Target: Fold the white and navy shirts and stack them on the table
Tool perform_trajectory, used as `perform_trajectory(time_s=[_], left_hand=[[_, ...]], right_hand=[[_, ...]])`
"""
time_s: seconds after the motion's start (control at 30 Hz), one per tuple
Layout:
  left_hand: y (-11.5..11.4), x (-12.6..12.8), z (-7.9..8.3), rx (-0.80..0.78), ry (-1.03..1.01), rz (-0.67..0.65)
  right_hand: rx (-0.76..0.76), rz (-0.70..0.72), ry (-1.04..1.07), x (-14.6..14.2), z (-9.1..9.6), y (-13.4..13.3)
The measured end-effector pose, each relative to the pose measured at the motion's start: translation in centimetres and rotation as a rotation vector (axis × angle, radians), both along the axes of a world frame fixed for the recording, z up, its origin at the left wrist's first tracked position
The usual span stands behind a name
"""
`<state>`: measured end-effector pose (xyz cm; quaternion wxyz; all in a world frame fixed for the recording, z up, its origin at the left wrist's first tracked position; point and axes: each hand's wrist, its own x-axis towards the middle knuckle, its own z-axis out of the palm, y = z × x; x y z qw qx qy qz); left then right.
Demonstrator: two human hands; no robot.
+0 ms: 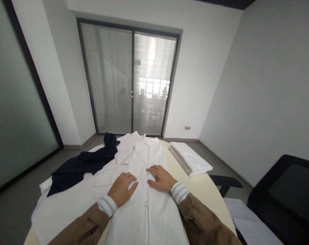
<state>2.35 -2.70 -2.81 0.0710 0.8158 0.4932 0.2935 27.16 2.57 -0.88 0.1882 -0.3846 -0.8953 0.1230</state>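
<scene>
A white shirt point(159, 217) lies front up on the round table, its collar toward the far edge and its button placket running down the middle. My left hand point(122, 189) rests on the shirt's left side, fingers spread and slightly bent, holding nothing. On the right of the placket lies my right hand point(161, 178), its fingers apart and the fingertips touching the cloth near the placket. More white cloth point(70, 204) spreads to the left, partly under a dark navy garment point(80, 166).
A neat stack of folded white cloth point(191, 158) sits at the table's right edge. The pale round tabletop point(207, 194) shows beside it. To the right stands a black mesh chair point(284, 190) with papers point(251, 217) on it. Glass panels with blinds point(131, 81) are behind.
</scene>
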Motion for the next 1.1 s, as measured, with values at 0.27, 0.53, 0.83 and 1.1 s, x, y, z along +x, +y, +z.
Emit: perform_trajectory(time_s=[0.27,0.53,0.83,1.1], left_hand=[[1.0,1.0,1.2,-0.087,0.095,0.113],[7.3,0.2,-0.5,-0.049,0.070,0.299],[9.3,0.1,-2.8,0.028,-0.100,0.141],[9.0,0.8,-1.8,0.061,-0.222,-0.029]], right_hand=[[-0.106,-0.037,0.159,0.4,-0.9,0.5],[-0.237,-0.181,0.441,0.8,-2.5,2.1],[0.061,-0.637,0.362,4.7,-4.8,8.1],[-0.089,-0.642,0.489,4.5,-5.8,13.7]])
